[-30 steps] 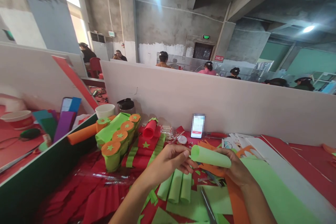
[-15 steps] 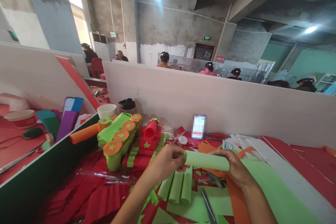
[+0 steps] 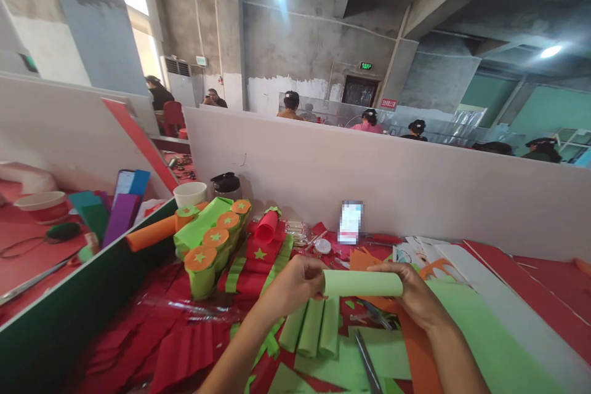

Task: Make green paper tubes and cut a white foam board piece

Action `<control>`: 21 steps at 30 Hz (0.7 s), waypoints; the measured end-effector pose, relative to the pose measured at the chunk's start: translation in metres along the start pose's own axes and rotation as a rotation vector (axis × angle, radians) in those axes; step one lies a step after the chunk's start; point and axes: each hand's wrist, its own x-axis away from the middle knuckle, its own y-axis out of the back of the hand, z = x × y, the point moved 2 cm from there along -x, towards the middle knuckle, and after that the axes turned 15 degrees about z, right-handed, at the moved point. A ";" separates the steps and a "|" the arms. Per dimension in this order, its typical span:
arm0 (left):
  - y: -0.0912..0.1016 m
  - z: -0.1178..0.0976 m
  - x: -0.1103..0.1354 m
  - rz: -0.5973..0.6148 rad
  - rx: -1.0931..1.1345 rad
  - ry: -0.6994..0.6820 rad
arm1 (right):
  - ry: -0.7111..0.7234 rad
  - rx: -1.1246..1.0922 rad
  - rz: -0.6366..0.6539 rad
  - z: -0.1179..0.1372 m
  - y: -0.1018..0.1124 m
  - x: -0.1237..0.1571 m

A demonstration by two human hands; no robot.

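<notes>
Between my two hands I hold a light green paper tube (image 3: 362, 283), lying nearly level above the table. My left hand (image 3: 302, 280) pinches its left end, and my right hand (image 3: 410, 289) is closed round the right end. Just below my left hand lie several similar green paper rolls (image 3: 310, 332), side by side. Scissors (image 3: 368, 360) rest on flat green paper sheets (image 3: 335, 363) under the tube. Orange paper (image 3: 418, 345) passes beneath my right wrist.
Green cylinders with orange star tops (image 3: 202, 268) stand at left, near red folded paper (image 3: 184, 351). Behind them are a white cup (image 3: 190, 194) and a dark-lidded bottle (image 3: 226, 184). A phone (image 3: 351, 221) leans against the white partition (image 3: 369, 166). Large paper sheets (image 3: 489, 332) cover the right side.
The tube has turned slightly, its right end rising so that it lies nearly level. Both hands keep hold of its ends. The whole view has shifted a little.
</notes>
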 end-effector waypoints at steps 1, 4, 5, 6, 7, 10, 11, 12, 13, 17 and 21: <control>0.000 -0.001 0.000 -0.012 -0.007 -0.003 | -0.001 -0.010 -0.002 0.000 -0.001 0.000; 0.002 -0.005 0.000 -0.059 -0.008 -0.017 | -0.011 -0.086 0.016 0.000 -0.002 -0.001; 0.002 -0.006 0.000 -0.074 -0.006 -0.023 | -0.016 -0.115 0.022 -0.001 -0.002 -0.002; 0.003 -0.008 0.001 -0.093 -0.001 -0.029 | -0.022 -0.136 0.023 -0.002 -0.002 -0.002; 0.003 -0.010 0.001 -0.111 0.006 -0.035 | -0.027 -0.148 0.018 -0.003 -0.002 -0.003; 0.001 -0.016 0.003 -0.138 0.045 -0.057 | -0.036 -0.150 -0.009 -0.006 0.000 -0.005; 0.000 -0.018 0.003 -0.137 0.059 -0.065 | -0.036 -0.151 -0.020 -0.007 0.001 -0.006; -0.001 -0.021 0.003 -0.130 0.071 -0.073 | -0.033 -0.153 -0.030 -0.008 0.002 -0.006; -0.001 -0.022 0.003 -0.122 0.078 -0.081 | -0.030 -0.155 -0.039 -0.009 0.003 -0.006; -0.003 -0.026 0.004 -0.096 0.076 -0.097 | -0.022 -0.144 -0.049 -0.008 0.004 -0.006; -0.002 -0.022 0.003 -0.122 0.028 -0.089 | -0.015 -0.120 -0.062 -0.004 0.003 -0.006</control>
